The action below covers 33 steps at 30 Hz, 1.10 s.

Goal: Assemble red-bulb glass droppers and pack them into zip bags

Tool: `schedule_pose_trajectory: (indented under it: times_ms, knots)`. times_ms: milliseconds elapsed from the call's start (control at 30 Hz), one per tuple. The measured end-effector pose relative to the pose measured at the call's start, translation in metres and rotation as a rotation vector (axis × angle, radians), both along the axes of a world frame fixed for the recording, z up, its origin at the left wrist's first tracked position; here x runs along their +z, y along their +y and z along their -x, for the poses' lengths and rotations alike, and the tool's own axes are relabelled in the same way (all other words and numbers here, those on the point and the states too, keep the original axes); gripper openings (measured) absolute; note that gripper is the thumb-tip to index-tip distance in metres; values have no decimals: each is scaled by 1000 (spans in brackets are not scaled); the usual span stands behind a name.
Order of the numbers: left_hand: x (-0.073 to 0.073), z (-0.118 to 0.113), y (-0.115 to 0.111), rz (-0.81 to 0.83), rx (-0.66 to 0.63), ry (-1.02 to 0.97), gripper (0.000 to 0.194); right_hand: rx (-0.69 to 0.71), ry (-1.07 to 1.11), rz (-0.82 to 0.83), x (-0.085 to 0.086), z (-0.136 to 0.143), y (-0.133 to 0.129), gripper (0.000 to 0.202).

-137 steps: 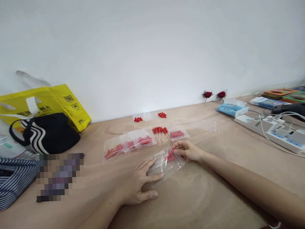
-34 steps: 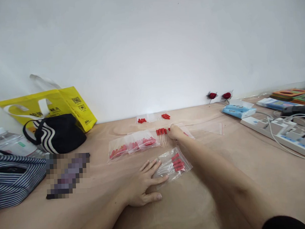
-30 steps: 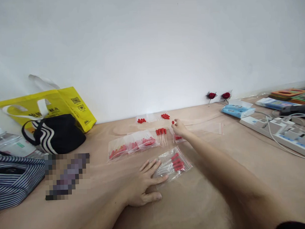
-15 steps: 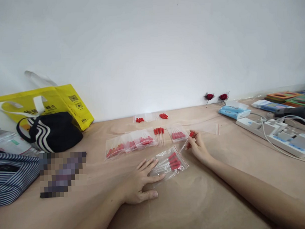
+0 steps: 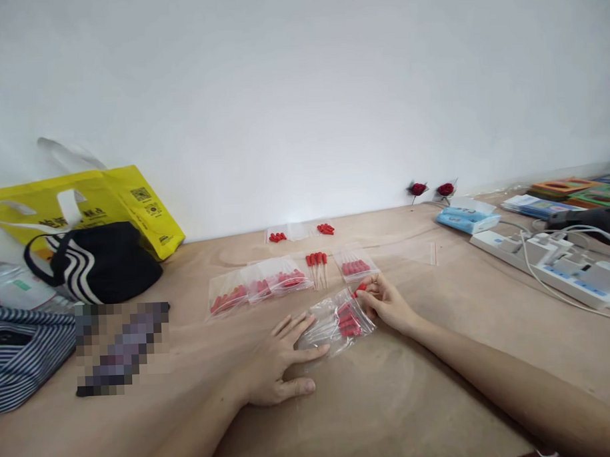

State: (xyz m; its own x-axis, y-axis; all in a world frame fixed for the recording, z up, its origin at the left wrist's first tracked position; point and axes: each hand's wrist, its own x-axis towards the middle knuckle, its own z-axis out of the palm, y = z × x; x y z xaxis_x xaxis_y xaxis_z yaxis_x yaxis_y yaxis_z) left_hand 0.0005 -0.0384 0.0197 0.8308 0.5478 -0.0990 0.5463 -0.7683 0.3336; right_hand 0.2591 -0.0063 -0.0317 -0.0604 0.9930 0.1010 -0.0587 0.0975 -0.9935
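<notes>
A clear zip bag [image 5: 321, 331] with several red-tipped sticks inside lies in front of me. My left hand [image 5: 284, 362] rests spread over its left part, fingertips on the plastic. At the bag's upper right edge, my right hand [image 5: 382, 300] pinches one red-tipped stick [image 5: 360, 288] by its red end; the stick's thin part is hard to make out against the bag. Behind the bag, several loose red-tipped sticks [image 5: 317, 260] lie side by side. A filled bag [image 5: 355, 266] is to their right, and overlapping filled bags [image 5: 259, 285] are to their left.
Small red pieces [image 5: 326, 229] sit on plastic near the wall. At left are a yellow bag [image 5: 108, 195], a black pouch [image 5: 120, 258] and a striped bag [image 5: 34, 351]. At right are a blue tissue pack [image 5: 465, 219], a power strip [image 5: 546, 270] and red flowers [image 5: 445, 189].
My right hand has moved left and slightly toward me, bringing the held red-tipped stick to the clear bag's edge. My left hand stays on the bag.
</notes>
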Motion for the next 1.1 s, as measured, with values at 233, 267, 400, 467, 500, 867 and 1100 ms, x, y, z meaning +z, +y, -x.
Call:
schedule_pose_trajectory:
  times_ms: [233, 267, 400, 467, 500, 867, 1100]
  knots:
    - [0, 0, 1, -22, -15, 27, 52, 132, -105, 52, 1, -1, 1, 36]
    - [-1, 0, 1, -22, -14, 33, 52, 142, -128, 75, 1, -2, 2, 36]
    - [-1, 0, 1, -20, -11, 45, 53, 188, -160, 112, 3, -2, 6, 34]
    - [0, 0, 0, -19, -6, 55, 52, 189, -154, 85, 4, -1, 8, 33]
    - [1, 0, 0, -18, -4, 60, 52, 194, -158, 70, 5, 0, 8, 34]
    - [-2, 0, 1, 1, 3, -4, 50, 322, -224, 44, 7, -1, 8, 30]
    - [-5, 1, 2, 1, 2, -19, 51, 281, -210, 10, -1, 5, 11, 30]
